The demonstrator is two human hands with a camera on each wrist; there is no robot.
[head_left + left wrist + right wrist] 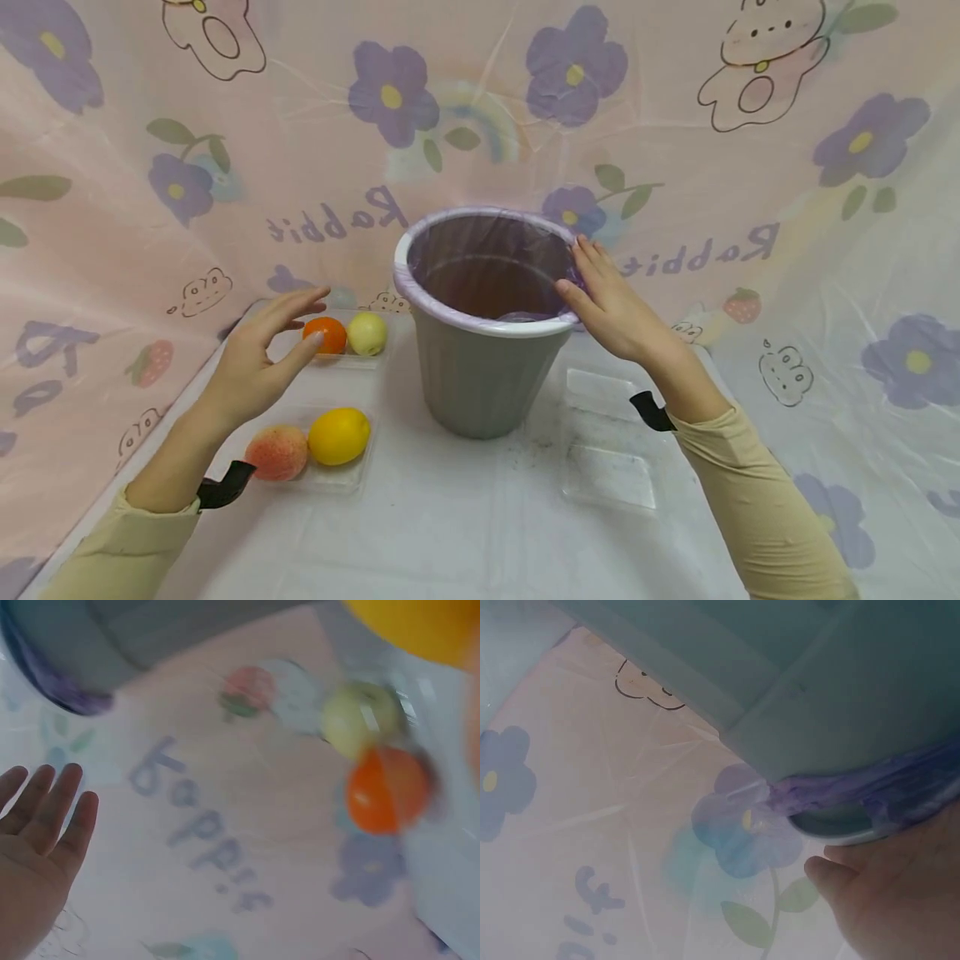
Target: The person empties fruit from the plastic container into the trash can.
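Note:
A grey trash bin (487,375) with a white rim stands mid-table, lined with a thin purple bag (480,275) folded over its rim. My right hand (618,312) rests on the right side of that rim, fingers extended and thumb apart. The right wrist view shows the hand (900,892) against the rim beside the bunched purple bag (855,787). To the left of the bin my left hand (251,367) is in the air, holding nothing, its fingers loosely bent. In the head view its fingertips overlap the orange (326,336), next to a pale yellow-green fruit (367,333).
A clear tray (348,483) at the front left bears a peach (277,452) and a lemon (340,436). Behind it another clear tray (352,361) carries the orange and pale fruit. Right of the bin lies a clear tray (611,475). Printed cloth surrounds the table.

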